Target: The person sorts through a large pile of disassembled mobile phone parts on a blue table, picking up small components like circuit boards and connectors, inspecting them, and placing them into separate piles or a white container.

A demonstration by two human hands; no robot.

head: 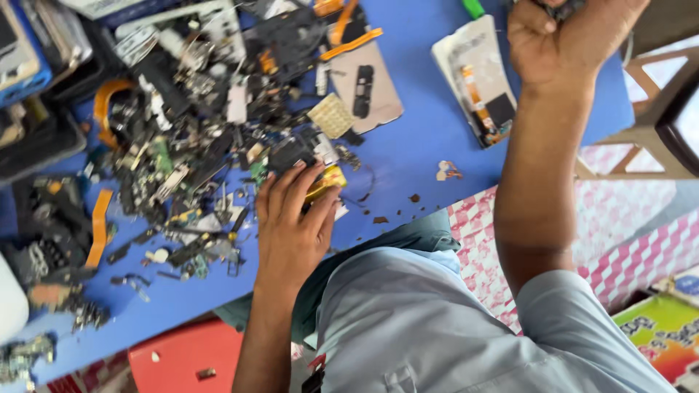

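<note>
While the head camera looks down, the left hand [291, 225] lies flat and open on the blue surface [415, 145], fingers spread at the near edge of a scrap pile [196, 109]. Fingertips touch a small yellow part [328, 180] and a dark module [291, 153] just beside it. No grip on either: palm down, fingers pressing or resting on top.

Right hand [561, 36] is raised at the top edge of view, closed in a fist around something dark [561, 7]. Mostly cropped, so can't say what it is, maybe a small device part. Forearm runs down to a light blue sleeve [553, 320].

Pile: black plastic frames, green board fragments, metal shields, orange flex strips [98, 225], loose screws and chips. It covers the left half of the surface.

Right of the pile:
- grey back panel [368, 87] with an orange flex across its top
- square tan mesh piece [331, 115] touching the panel's near-left corner
- opened phone body [480, 76], innards up, well apart from the left hand, near the right wrist

Small brown flakes [397, 207] scattered between the left hand and the phone body. Red stool [189, 356] below the surface edge. Pink-and-white checked cloth [619, 233] to the right.
</note>
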